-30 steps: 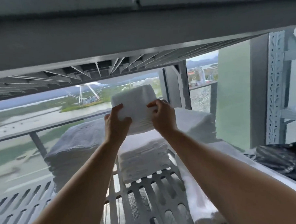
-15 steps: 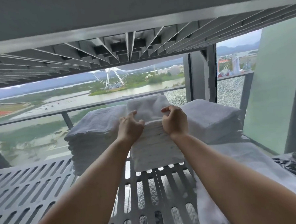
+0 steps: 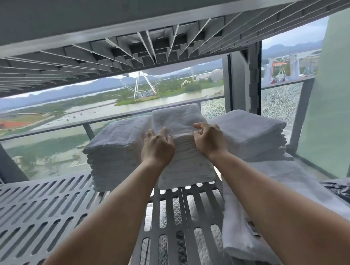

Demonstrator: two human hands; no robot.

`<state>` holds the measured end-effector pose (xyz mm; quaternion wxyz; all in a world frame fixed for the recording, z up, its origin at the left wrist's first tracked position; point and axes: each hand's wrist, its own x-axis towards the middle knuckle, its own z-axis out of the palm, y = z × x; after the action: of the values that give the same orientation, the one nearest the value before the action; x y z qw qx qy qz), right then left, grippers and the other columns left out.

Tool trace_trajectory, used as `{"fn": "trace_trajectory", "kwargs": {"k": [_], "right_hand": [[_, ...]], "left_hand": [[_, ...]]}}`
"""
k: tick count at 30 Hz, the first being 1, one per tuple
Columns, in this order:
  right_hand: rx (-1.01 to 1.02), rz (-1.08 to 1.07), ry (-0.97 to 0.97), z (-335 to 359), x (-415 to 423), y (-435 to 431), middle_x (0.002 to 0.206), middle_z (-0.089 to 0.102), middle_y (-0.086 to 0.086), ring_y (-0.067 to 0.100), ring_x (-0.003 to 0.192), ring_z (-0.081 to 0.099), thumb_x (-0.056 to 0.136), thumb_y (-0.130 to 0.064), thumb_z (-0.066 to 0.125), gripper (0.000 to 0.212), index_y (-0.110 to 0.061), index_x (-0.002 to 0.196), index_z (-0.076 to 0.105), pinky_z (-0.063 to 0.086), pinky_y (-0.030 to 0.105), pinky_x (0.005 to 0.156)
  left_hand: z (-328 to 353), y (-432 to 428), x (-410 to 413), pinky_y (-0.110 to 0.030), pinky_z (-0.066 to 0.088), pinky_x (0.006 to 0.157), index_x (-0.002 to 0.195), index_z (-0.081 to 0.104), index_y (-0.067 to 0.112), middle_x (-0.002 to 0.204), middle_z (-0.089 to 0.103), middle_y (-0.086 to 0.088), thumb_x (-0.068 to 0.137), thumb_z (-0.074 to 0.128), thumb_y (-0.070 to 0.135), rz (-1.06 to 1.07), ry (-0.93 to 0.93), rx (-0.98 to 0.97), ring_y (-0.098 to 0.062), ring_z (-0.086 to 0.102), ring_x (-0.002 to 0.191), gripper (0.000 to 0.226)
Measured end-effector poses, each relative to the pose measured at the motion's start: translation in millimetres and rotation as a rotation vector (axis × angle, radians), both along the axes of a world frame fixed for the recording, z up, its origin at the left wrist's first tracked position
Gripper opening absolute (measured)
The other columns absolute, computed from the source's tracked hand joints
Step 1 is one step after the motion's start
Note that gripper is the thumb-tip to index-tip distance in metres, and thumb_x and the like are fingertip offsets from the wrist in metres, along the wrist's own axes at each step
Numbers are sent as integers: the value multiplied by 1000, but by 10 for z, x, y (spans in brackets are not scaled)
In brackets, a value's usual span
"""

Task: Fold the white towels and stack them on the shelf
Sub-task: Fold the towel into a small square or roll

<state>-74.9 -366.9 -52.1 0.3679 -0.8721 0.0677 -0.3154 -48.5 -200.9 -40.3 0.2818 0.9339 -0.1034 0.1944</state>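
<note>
While the folded white towel [image 3: 177,120] lies on top of the middle stack [image 3: 186,168] at the far side of the slotted grey shelf [image 3: 42,210], the left hand [image 3: 157,147] touches its near left corner and the right hand [image 3: 210,139] its near right corner, both with fingers bent; whether either one pinches the cloth cannot be told. Just beside that pile stand the left stack [image 3: 116,151] and the right stack [image 3: 251,136] of towels, and a loose white towel [image 3: 239,220] lies nearer on the right, partly under the right forearm.
</note>
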Motion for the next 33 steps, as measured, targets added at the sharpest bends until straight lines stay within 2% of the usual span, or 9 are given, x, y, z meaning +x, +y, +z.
{"fn": "trace_trajectory", "kwargs": {"k": [5,9,12,15,18,22,26,30,33], "right_hand": [[-81,13,28,-26,-197,-12,131,57,19,30,118,55,96,-22,52,47,-22,143,50,42,32,100],[-115,-20,51,-21,-437,0,134,55,17,31,121,55,92,-23,55,55,-23,146,46,42,35,102],[-129,-55,48,-2,-600,34,130,58,17,33,118,57,91,-21,55,53,-20,143,48,44,35,98],[-128,-81,76,-22,-770,106,128,60,17,33,116,57,89,-19,55,50,-16,139,50,43,33,97],[-130,-102,126,-112,-986,223,127,58,18,34,116,56,88,-17,56,48,-13,136,52,44,36,98],[-303,-217,146,-271,-1302,295,116,61,15,36,109,58,87,-16,56,39,-14,126,58,48,39,89],[-428,-346,173,-459,-1624,251,114,62,12,33,107,58,87,-18,56,37,-16,123,58,45,40,88],[-447,-444,268,-455,-1874,105,120,61,12,34,111,56,85,-34,64,44,-16,125,55,45,42,89],[-422,-485,433,-408,-2030,-35,126,59,12,34,117,52,82,-43,65,54,-16,128,55,43,42,92]], "left_hand": [[-199,-33,-287,-46,20,120,157,28,30,166,6,-15,102,39,41,19,-36,50,-36,14,151,56],[-238,-22,-462,-45,18,120,157,25,29,167,5,-15,102,42,42,23,-49,90,-34,11,152,60],[-209,7,-580,-43,21,119,155,30,26,166,12,-14,101,43,42,-6,-45,100,-33,17,150,58],[-235,65,-751,-44,30,116,147,44,21,162,24,-10,100,46,39,-57,-46,97,-33,26,147,50],[-314,161,-932,-42,43,106,134,56,17,143,46,-8,98,50,35,-136,-55,79,-31,46,132,40],[-463,235,-1135,-40,47,99,125,64,18,135,52,-6,97,49,35,-215,14,78,-29,54,121,36],[-657,156,-1355,-40,48,97,121,66,18,128,56,-9,97,47,35,-301,92,78,-30,57,116,35],[-709,26,-1583,-40,49,93,112,69,16,113,69,-11,96,48,35,-336,99,33,-31,60,109,33],[-682,-90,-1693,-41,52,87,86,70,17,100,72,-10,93,48,42,-342,183,55,-33,63,100,34]]}}
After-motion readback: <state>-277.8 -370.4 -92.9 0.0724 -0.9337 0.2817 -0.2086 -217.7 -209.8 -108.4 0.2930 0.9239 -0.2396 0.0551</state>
